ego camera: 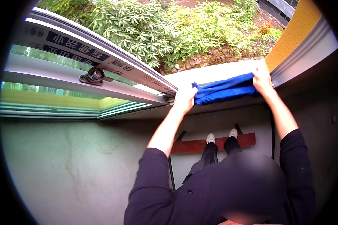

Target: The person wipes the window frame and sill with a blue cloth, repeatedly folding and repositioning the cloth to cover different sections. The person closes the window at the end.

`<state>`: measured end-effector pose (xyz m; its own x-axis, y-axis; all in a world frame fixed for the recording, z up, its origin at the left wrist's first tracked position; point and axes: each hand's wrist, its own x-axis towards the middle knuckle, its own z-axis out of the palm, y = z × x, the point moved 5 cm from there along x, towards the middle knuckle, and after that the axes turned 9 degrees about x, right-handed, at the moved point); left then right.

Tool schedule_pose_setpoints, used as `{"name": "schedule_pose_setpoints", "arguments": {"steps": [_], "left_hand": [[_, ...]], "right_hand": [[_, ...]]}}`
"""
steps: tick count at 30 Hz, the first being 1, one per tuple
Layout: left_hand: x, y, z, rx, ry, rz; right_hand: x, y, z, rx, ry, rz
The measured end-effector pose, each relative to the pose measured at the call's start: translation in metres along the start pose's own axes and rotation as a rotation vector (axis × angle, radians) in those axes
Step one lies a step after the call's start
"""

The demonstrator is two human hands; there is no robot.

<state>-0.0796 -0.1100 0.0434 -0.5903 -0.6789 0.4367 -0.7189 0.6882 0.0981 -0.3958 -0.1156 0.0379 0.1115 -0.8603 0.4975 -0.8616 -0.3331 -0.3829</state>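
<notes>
A blue cloth (226, 89) is stretched between my two hands at the open window. My left hand (185, 98) grips its left end, close to the lower corner of the sliding window sash. The other end is held in my right hand (262, 80), near the right window jamb. Behind the cloth lies the bright, overexposed window sill (214, 69). Folds in the cloth hide part of the sill and track, so I cannot tell whether it touches them.
My shoes (210, 138) stand on a narrow red wooden bench (197, 146). At left, the aluminium window sash (124, 67) bears printed film and a latch (93, 76). Outside are shrubs (135, 31) and a stone wall (211, 57). A yellow wall (294, 36) rises at right.
</notes>
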Motion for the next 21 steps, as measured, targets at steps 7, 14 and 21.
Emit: {"name": "schedule_pose_setpoints", "arguments": {"steps": [7,14,21], "left_hand": [[-0.029,0.014,0.004,0.16,-0.012,-0.305],[-0.02,0.024,0.001,0.279,-0.12,-0.443],[-0.01,0.014,0.019,0.197,-0.232,-0.629]], "right_hand": [[-0.006,-0.007,-0.007,-0.146,0.015,0.038],[-0.016,-0.004,-0.008,-0.244,-0.084,0.08],[-0.033,-0.004,-0.01,-0.178,-0.061,0.136]]}}
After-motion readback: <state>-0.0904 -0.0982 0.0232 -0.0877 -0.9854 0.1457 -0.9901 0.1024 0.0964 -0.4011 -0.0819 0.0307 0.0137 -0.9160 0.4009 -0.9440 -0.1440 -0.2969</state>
